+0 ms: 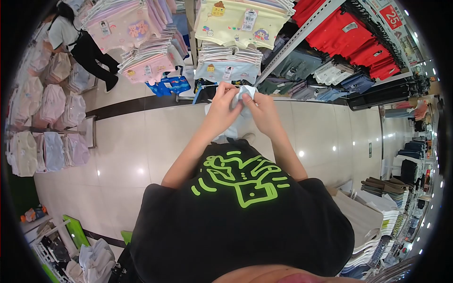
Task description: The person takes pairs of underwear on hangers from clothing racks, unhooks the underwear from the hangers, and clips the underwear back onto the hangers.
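Held up in front of my chest is a pale blue garment (246, 92), bunched at the top, with part of it hanging below my hands. My left hand (223, 106) grips its left side with bent fingers. On the other side, my right hand (265, 113) is closed on the fabric, thumb pressed against it. The garment's exact kind is hidden by its folds. Just beyond my hands hang light blue printed garments (226, 70) on white hangers, below pale yellow printed ones (243, 23).
Pink printed garments (148, 66) hang to the left of the yellow ones. Red garments (347, 35) hang at the upper right. A person (82, 42) stands by racks at the upper left. Clothes on hangers (377, 212) are close on my right. Tiled floor (127, 151) lies around me.
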`<act>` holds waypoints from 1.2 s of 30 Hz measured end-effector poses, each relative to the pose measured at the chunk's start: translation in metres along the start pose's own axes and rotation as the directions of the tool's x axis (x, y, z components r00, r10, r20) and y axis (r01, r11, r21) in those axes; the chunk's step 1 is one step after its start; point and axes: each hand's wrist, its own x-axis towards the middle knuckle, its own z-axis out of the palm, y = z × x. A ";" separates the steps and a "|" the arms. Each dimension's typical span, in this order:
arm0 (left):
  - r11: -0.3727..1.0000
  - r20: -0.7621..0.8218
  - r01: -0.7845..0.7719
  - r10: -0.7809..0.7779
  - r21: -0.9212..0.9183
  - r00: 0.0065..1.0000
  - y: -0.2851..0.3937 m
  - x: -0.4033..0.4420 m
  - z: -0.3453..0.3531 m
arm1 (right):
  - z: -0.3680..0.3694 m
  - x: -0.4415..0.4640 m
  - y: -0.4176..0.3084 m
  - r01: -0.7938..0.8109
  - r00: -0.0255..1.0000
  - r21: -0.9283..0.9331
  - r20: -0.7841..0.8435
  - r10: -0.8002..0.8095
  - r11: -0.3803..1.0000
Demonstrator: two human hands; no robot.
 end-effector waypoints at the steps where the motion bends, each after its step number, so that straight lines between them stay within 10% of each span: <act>1: 0.998 -0.083 -0.055 0.055 -0.001 0.995 -0.003 0.000 0.002 | 0.000 0.000 0.005 0.009 0.999 -0.035 0.036 -0.008 0.999; 9: 0.879 -0.019 0.353 -0.378 -0.319 0.925 -0.033 -0.009 0.000 | -0.005 0.003 0.003 -0.128 0.991 0.452 0.091 0.097 0.883; 11: 0.350 0.050 0.390 -0.687 -0.852 0.725 -0.026 -0.007 -0.001 | -0.004 0.007 0.019 -0.362 0.924 0.746 0.209 0.320 0.559; 15: 0.286 0.023 0.257 -0.625 -0.923 0.780 -0.027 -0.006 -0.028 | -0.011 0.006 0.039 -0.397 0.895 0.791 0.221 0.388 0.465; 23: 0.519 -0.062 0.334 -0.605 -0.787 0.794 -0.015 -0.006 -0.027 | -0.006 0.002 0.002 -0.312 0.900 0.780 0.059 0.433 0.543; 25: 0.977 -0.149 0.143 -0.167 -0.159 0.975 -0.010 -0.008 -0.026 | -0.009 0.000 -0.010 -0.268 0.930 0.796 0.067 0.362 0.543; 29: 0.884 0.133 0.273 -0.240 -0.379 0.962 -0.016 -0.029 -0.006 | -0.014 0.005 0.000 -0.156 0.972 0.823 0.031 0.232 0.547; 36: 0.990 0.368 0.130 -0.099 -0.060 0.925 -0.018 -0.047 0.026 | -0.035 0.016 -0.014 0.091 0.959 0.888 -0.199 0.199 0.450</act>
